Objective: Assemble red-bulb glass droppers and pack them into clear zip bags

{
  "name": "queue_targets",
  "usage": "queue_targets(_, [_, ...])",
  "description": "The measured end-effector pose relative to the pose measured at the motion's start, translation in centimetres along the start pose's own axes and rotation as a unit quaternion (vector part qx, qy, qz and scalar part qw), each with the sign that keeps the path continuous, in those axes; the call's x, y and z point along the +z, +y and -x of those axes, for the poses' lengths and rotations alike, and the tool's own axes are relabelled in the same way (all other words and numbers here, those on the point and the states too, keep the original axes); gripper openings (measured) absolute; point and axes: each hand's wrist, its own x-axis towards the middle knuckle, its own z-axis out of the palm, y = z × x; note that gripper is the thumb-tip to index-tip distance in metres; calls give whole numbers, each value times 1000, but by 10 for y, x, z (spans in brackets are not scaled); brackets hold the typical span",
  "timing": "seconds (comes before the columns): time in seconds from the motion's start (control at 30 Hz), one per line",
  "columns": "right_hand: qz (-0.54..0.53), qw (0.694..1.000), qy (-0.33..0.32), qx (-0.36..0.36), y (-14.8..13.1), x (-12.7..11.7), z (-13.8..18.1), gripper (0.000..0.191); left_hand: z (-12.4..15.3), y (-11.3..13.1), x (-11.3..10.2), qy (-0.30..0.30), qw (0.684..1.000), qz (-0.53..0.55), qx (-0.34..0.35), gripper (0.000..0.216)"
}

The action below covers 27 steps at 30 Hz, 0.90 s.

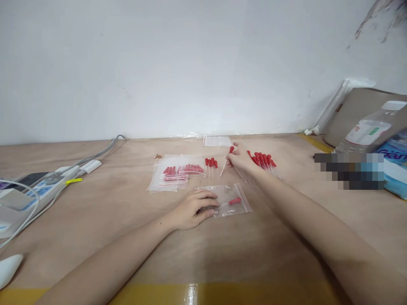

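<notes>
My left hand [194, 207] rests on the wooden table [127, 237] with its fingers curled on the edge of a clear zip bag [237, 207]; one red-bulbed dropper [234, 201] lies inside. My right hand [241, 159] reaches further back and pinches a single red-topped dropper [226, 160], tilted with its tip toward the table. Just right of that hand lies a row of several loose droppers [263, 161]. Three more droppers [211, 164] lie to its left.
Filled clear bags of droppers [178, 173] lie at centre left, an empty bag [217, 141] near the wall. A power strip with cables [47, 186] sits at left, a white object [9, 269] at the near left corner. A water bottle [370, 131] and packages lie at right.
</notes>
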Motion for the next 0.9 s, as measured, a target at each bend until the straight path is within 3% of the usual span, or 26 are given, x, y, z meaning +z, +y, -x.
queue_targets(0.1, [-57,995,63,-57,6,-34,31,53,-1,0,0,0,1000,1,-2,27])
queue_targets(0.2, [-97,988,122,-17,21,-56,59,47,-1,-1,0,1,1000,2,-4,26])
queue_targets(0.33, [-174,974,139,33,39,-57,82,47,0,-1,-1,0,1000,2,-5,27])
queue_targets(0.57, [-237,969,39,64,34,-38,107,43,0,1,-2,4,1000,1,-7,33])
queue_targets(0.77, [-286,953,24,101,35,-38,116,37,0,1,-1,8,1000,0,-20,36])
queue_targets(0.9, [-137,979,-99,113,40,-54,108,31,1,2,-1,14,1000,1,-23,36])
